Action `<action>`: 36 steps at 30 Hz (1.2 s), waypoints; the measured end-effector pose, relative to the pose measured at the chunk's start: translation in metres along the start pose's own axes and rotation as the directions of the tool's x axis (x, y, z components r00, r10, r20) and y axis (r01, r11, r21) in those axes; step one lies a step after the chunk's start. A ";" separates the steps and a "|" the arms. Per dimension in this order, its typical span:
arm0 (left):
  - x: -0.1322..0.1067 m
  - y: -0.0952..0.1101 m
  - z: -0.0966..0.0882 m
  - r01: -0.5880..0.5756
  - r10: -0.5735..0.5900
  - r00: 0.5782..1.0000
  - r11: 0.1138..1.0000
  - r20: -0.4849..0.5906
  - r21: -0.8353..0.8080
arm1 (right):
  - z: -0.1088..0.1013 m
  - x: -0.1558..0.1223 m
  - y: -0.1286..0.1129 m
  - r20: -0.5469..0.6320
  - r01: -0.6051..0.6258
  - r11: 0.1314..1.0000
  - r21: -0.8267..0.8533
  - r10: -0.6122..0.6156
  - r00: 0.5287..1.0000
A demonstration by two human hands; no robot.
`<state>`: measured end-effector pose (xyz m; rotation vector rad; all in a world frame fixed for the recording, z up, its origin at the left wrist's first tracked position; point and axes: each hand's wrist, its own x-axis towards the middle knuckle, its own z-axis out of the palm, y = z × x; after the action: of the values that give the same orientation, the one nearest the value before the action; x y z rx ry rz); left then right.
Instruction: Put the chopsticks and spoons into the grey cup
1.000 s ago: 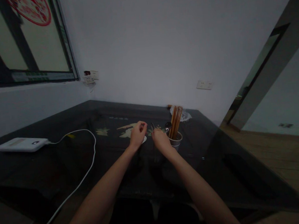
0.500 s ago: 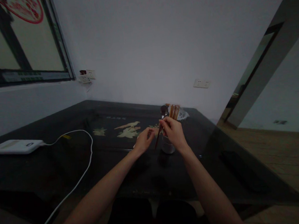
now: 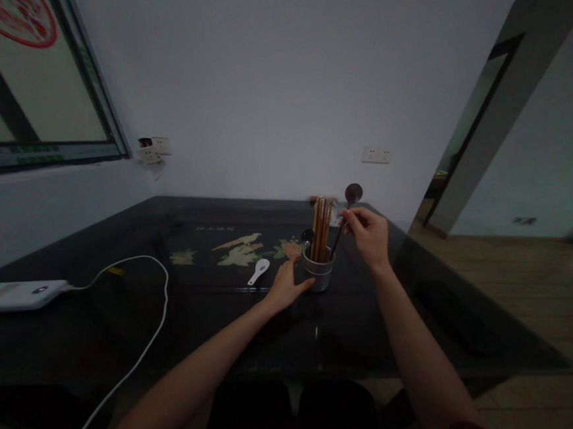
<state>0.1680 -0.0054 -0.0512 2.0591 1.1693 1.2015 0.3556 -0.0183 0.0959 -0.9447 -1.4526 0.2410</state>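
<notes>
My right hand (image 3: 372, 237) pinches the handle of a long dark spoon (image 3: 354, 194), bowl end up. The spoon's lower end reaches into a grey metal cup (image 3: 320, 276). My left hand (image 3: 286, 286) is against the cup's left side, its thumb across the front and its other fingers partly hidden behind. In the cup stand several wooden chopsticks (image 3: 322, 228) and another spoon (image 3: 307, 236) with a dark shiny bowl. On the table left of the cup lies a white soup spoon (image 3: 259, 269).
The black table (image 3: 216, 332) has a bird and flower pattern and meets the wall. At left lies a white power bank (image 3: 20, 295) with a white cable (image 3: 166, 296). Behind the cup is a clear plastic wrapper (image 3: 336, 216). A dark flat object (image 3: 456, 317) lies at right.
My right hand has moved right with the dark spoon, whose handle end is now in the cup. My left hand has moved onto the cup, and the white spoon has come into view.
</notes>
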 end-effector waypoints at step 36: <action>-0.001 0.005 0.014 0.012 -0.006 0.998 0.995 0.059 -0.099 | 0.022 -0.023 0.068 0.127 -0.135 0.961 -0.242 0.169 0.977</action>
<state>0.1817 -0.0083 -0.0549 1.9998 1.0691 1.1634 0.3590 0.0186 0.0306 -1.2540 -1.5675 0.2617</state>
